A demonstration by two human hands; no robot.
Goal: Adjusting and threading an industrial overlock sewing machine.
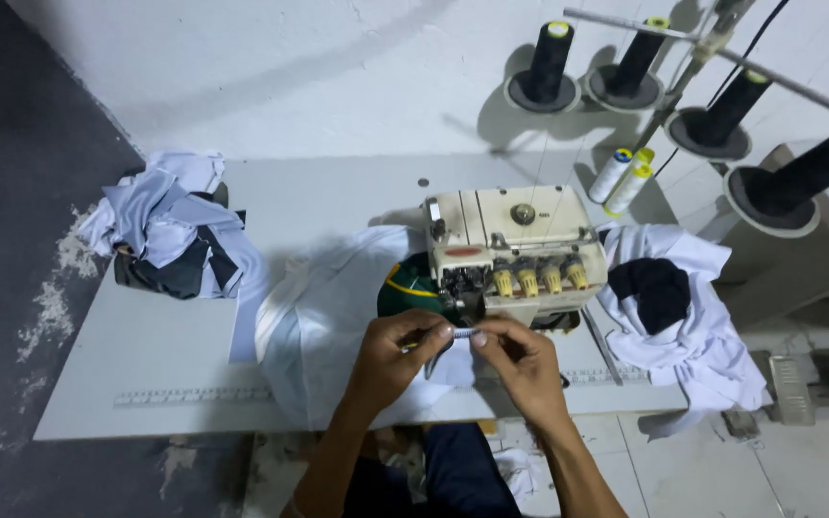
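Nearest us, both forearms come up from the lower edge of the view and meet just in front of the sewing machine. Our left hand (397, 353) and right hand (522, 360) face each other, thumb and forefinger of each pinched shut on the two ends of a small white strip (463, 333), perhaps a label or a bit of tape; too small to tell which. The strip spans the short gap between the two sets of fingertips, held level, above the front edge of the surface (146, 355) and touching nothing else that we can make out. The other fingers are curled loosely.

Under and left of the hands lies a white garment (323, 317), draped over the surface edge. A green and yellow patch of cloth (407, 288) shows beside it, tucked against the machine's left side.

Just beyond the fingers stands the cream overlock machine (510, 251), with four yellow knobs (539, 279) along its front. A printed ruler strip (189, 395) runs along the near edge of the surface.

To the right, a heap of white cloth (698, 321) with a dark piece (656, 288) on top. Far left, a pile of pale blue and dark fabric (170, 225).

Farthest back, four black thread cones (549, 58) on a stand, and two small white spools (621, 177) with yellow caps.
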